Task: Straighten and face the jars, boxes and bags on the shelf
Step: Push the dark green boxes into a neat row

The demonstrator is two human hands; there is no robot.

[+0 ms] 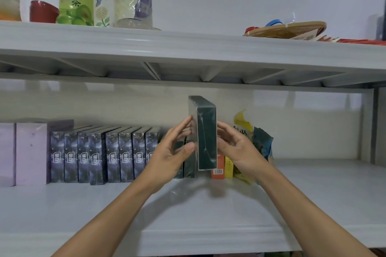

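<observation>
Head view: both hands (171, 152) hold a dark box (205, 131) upright.

A dark green box (206, 135), film-wrapped, stands upright and lifted clear of the white shelf (188, 210), narrow side forward. Left of it, a row of dark blue boxes (100, 154) stands upright, spines forward. A crumpled yellow-blue bag (259, 137) leans just right.

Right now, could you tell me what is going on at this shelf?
A person is tidying the lower shelf. Both hands hold one dark box upright above the shelf, the left hand and the right hand on opposite sides. A row of similar boxes stands spine-out to the left; a crumpled bag sits to the right.
</observation>
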